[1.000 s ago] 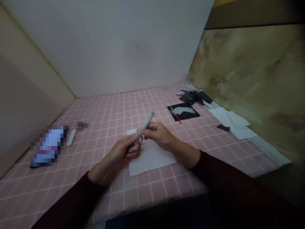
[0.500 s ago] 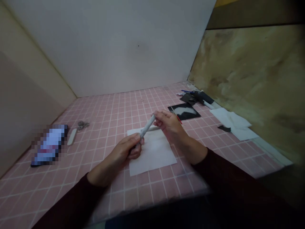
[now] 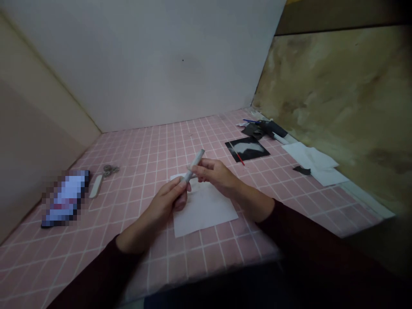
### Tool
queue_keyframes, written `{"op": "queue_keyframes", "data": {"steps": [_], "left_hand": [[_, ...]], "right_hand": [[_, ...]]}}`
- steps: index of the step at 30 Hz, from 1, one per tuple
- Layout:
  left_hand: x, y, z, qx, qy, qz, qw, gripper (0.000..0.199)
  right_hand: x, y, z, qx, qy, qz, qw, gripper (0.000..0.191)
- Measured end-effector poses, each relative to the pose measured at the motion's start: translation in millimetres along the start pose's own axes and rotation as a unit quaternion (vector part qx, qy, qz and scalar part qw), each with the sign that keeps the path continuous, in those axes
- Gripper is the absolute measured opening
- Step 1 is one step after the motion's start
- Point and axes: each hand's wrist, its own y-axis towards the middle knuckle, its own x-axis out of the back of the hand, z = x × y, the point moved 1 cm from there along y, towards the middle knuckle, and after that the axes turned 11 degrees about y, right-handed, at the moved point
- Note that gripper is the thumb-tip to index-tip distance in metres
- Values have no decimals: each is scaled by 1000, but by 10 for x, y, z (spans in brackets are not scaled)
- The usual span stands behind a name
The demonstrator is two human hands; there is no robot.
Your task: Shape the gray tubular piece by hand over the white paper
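Slim pale tube (image 3: 197,159), one: we find it raised above the worktop (image 3: 141,159), slanting, its upper end away from the wearer and to the right. Whether it is rolled paper we cannot tell.

Left hand (image 3: 170,193), one: grasping the tube's lower end, thumb along the top, fingers curled beneath.

Right hand (image 3: 216,172), one: pinching the tube further up between thumb and fingers, the tip projecting past them.

White sheet (image 3: 207,206), one: flat on the worktop beneath both hands, partly covered by them in our view.

Black sheet (image 3: 260,152) with pale patch, one: beyond the right hand; a thin red-ended stick (image 3: 240,160) lies across its left part.

Dark crumpled pieces (image 3: 252,131): further back, heaped near the right wall.

White papers (image 3: 298,152), overlapping: by that wall, a small dark scrap (image 3: 301,170) at their edge.

Left side: we note a white bar (image 3: 95,186), a grey metallic object (image 3: 110,170) just beside it, and a pixelated device (image 3: 68,195).
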Motion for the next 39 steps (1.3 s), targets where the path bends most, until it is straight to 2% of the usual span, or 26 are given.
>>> {"op": "queue_keyframes", "data": {"steps": [5,10,14,16,20,25,26,30,31,33,34,35,37,39], "left_hand": [[46,2,-3,16,-74,37,996,24],[53,10,38,10,-85,58,995,23],[31,3,34,7,-80,68,994,23],[16,-1,29,6,-72,69,995,23],[-5,-1,40,5,-34,47,998,24],[8,10,74,-18,14,17,1000,26],[12,12,79,-21,24,16,999,26],[12,17,100,-11,55,15,998,26],[11,18,103,-12,55,13,998,26],[12,18,103,-18,48,6,999,26],[13,17,101,-21,45,2,999,26],[14,16,99,-22,44,-1,999,26],[9,13,100,-16,50,0,999,26],[-3,13,104,-5,56,7,998,26]], "right_hand": [[70,1,36,-27,95,48,994,30],[73,5,-20,-36,110,68,991,35],[69,15,-63,-44,95,81,991,30],[98,29,-42,-21,82,61,995,28],[128,40,10,50,79,-19,995,27],[26,28,-36,-16,20,55,998,34],[29,29,-29,-6,22,46,999,33],[79,25,22,70,83,-59,992,30],[68,22,16,59,77,-46,994,33],[20,20,-21,-13,27,38,999,35],[5,21,-35,-25,24,53,998,33],[1,25,-42,-13,25,50,998,32],[26,33,-35,53,58,-24,997,30],[45,31,-29,88,69,-67,992,29]]}}
